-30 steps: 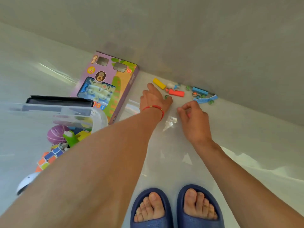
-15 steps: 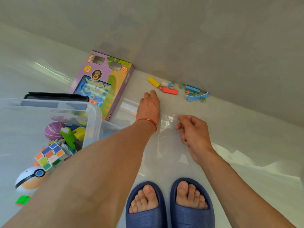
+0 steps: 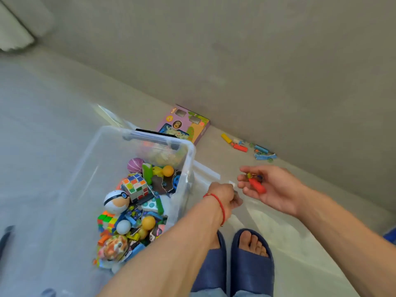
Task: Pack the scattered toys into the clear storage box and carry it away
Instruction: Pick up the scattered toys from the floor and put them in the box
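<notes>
A red block [image 3: 256,186] and some small bits are cradled in the half-curled right hand [image 3: 271,187], something tiny, hard to make out, seems pinched by the left hand [image 3: 225,197], and a drop into the clear storage box [image 3: 188,159] just left of both is called for next.

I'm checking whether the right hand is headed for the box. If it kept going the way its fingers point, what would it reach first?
Probably the left hand, which lies just beyond the right hand's fingertips; the clear box wall comes after it. Depth is unclear from one view, so it might pass above.
</notes>
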Tool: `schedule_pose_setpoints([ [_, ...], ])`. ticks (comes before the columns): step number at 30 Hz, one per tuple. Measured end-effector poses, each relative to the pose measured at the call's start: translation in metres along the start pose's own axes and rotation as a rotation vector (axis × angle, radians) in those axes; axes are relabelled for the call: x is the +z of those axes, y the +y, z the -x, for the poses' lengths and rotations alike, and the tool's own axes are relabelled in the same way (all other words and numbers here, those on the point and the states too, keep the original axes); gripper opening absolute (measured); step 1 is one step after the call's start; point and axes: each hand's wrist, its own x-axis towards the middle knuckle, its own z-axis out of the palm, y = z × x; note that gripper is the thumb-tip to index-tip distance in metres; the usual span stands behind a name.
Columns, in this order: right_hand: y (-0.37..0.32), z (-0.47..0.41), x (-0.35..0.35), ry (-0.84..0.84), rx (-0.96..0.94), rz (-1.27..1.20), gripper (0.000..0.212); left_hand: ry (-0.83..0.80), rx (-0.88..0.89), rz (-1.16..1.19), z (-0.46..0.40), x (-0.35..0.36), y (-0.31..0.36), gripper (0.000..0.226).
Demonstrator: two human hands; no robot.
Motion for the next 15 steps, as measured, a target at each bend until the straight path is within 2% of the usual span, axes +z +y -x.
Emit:
schedule_pose_setpoints([
  [2, -0.022, 0.019, 0.038, -0.088, -0.003, 0.131, 0.029, -0.101, 0.044, 0.165, 0.046, -0.027, 0.018, 0.017],
  [4, -0.037, 0.037, 0.083, -0.189, 0.004, 0.300, 0.033, -0.143, 0.110, 0.246, 0.088, -0.070, 0.034, 0.018],
  [9, -0.028, 0.058, 0.175, -0.313, 0.074, 0.581, 0.035, 0.110, 0.228, 0.245, 0.141, -0.188, 0.037, 0.022],
  [11, -0.009, 0.064, 0.197, -0.333, 0.114, 0.679, 0.036, 0.211, 0.187, 0.209, 0.150, -0.221, 0.022, 0.023],
  [15, 0.020, 0.076, 0.209, -0.389, 0.217, 0.807, 0.055, 0.322, 0.104, 0.115, 0.163, -0.254, -0.009, 0.037],
])
